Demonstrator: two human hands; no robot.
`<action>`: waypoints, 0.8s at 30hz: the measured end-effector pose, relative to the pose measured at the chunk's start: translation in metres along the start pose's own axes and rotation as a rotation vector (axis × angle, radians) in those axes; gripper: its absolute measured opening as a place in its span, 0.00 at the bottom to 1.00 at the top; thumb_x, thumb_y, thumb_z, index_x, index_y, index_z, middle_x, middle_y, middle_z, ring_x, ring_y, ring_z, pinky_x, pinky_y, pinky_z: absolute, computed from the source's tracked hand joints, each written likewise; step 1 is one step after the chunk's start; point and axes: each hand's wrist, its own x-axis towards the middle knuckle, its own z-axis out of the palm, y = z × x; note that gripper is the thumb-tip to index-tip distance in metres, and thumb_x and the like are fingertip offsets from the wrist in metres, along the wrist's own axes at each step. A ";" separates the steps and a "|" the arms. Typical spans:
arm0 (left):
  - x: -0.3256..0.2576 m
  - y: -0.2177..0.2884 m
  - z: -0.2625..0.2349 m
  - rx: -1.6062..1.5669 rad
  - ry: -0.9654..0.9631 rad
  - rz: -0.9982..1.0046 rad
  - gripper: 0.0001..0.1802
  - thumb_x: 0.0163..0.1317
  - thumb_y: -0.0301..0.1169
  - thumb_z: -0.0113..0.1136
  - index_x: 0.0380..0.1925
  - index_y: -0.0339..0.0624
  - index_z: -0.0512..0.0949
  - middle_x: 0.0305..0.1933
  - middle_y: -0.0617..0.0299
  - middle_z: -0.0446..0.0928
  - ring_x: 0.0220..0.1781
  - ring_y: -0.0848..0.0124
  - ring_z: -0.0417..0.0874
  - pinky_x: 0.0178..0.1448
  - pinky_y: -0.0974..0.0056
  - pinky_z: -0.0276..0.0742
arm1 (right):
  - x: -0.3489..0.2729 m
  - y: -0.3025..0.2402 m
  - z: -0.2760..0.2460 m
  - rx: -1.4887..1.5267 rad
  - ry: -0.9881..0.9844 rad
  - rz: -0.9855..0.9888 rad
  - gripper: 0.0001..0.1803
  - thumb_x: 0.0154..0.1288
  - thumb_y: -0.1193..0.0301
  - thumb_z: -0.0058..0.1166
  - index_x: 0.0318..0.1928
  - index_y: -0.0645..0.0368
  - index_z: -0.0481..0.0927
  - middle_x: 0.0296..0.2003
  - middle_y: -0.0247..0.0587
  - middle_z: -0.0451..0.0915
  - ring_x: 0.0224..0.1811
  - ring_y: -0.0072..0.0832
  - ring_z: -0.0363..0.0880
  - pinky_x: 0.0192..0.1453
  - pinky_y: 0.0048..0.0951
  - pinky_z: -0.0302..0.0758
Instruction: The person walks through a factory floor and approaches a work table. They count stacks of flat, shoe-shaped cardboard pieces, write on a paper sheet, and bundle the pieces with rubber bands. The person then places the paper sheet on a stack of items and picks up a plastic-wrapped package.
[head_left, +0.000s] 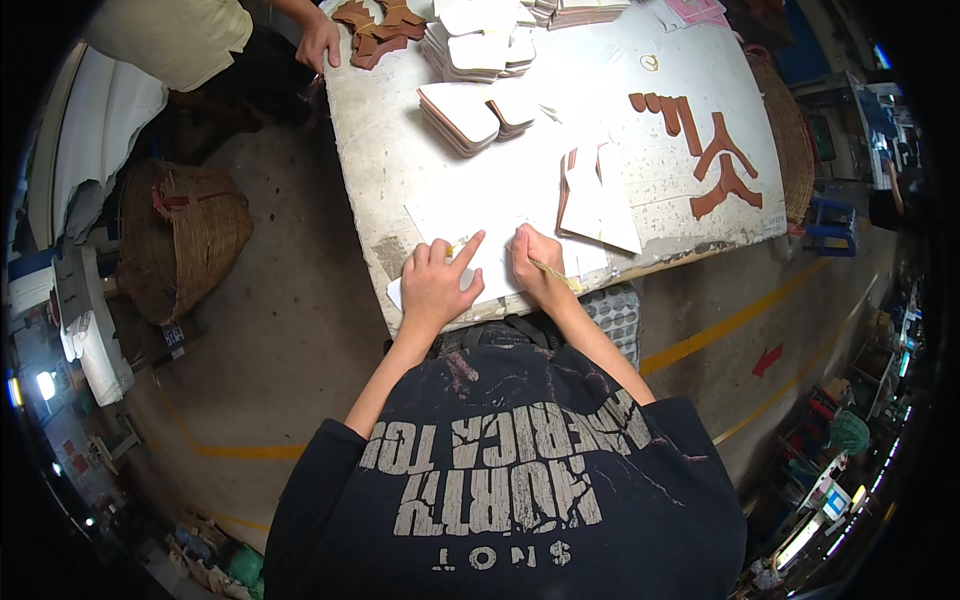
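Shirt: nearest the camera, your dark shirt (505, 545) with pale cracked lettering fills the lower middle of the view.
Pen-like tool: slender and yellowish, the pen-like tool (556, 276) lies in your right hand, slanting back over the wrist side; its tip is hidden.
Right hand: your right hand (538, 265) has its fingers curled closed around the tool, resting at the white sheets.
White sheets: the white sheets (497, 268) lie near the table's front edge, under both hands; their far outlines are lost in glare.
Left hand: your left hand (432, 287) lies palm down, fingers spread, index extended, thumb apart; a small yellow item, unclear in kind, shows beside the index finger.
Right of hands: white-faced pieces with brown edges (600, 205) overlap on the table (370, 200).
Beyond hands: two adjoining stacks (462, 118) stand ahead, taller stacks (475, 50) behind them.
Far right: brown strips (670, 118) lie beside two forked brown pieces (727, 192).
Far left corner: a co-worker's hand (320, 42) touches the table edge near brown cut pieces (378, 38).
Floor: a wicker basket (205, 240) stands left.
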 end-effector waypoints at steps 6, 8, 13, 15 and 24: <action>-0.001 0.000 -0.001 -0.002 -0.021 -0.013 0.33 0.60 0.46 0.69 0.69 0.75 0.83 0.40 0.64 0.73 0.42 0.63 0.74 0.46 0.58 0.75 | 0.002 -0.001 0.000 0.009 0.040 -0.001 0.20 0.87 0.71 0.46 0.31 0.64 0.73 0.19 0.47 0.71 0.20 0.37 0.70 0.29 0.39 0.70; -0.001 0.000 -0.001 -0.005 -0.027 -0.014 0.33 0.60 0.46 0.69 0.69 0.75 0.83 0.40 0.64 0.73 0.42 0.63 0.74 0.45 0.58 0.75 | 0.002 -0.001 0.001 0.007 0.028 -0.018 0.20 0.87 0.70 0.46 0.31 0.64 0.73 0.19 0.46 0.70 0.20 0.37 0.70 0.29 0.39 0.70; 0.000 0.000 -0.001 0.003 -0.023 -0.010 0.33 0.60 0.46 0.69 0.69 0.75 0.83 0.40 0.64 0.72 0.42 0.63 0.74 0.45 0.58 0.75 | 0.002 -0.001 0.002 0.013 0.042 0.015 0.21 0.88 0.69 0.45 0.31 0.64 0.74 0.19 0.47 0.72 0.20 0.37 0.72 0.29 0.39 0.71; -0.001 0.000 -0.001 0.004 -0.023 -0.009 0.33 0.60 0.46 0.69 0.69 0.75 0.83 0.40 0.64 0.72 0.42 0.63 0.74 0.45 0.58 0.75 | 0.002 -0.001 0.002 0.019 0.045 0.004 0.21 0.88 0.68 0.45 0.31 0.64 0.74 0.19 0.47 0.72 0.20 0.38 0.74 0.29 0.40 0.71; -0.001 0.000 0.000 0.013 -0.015 -0.005 0.33 0.59 0.46 0.69 0.69 0.75 0.83 0.40 0.64 0.73 0.42 0.63 0.74 0.45 0.58 0.75 | 0.002 -0.003 -0.001 -0.022 0.049 0.074 0.17 0.84 0.74 0.49 0.31 0.64 0.75 0.21 0.53 0.74 0.22 0.47 0.78 0.30 0.42 0.74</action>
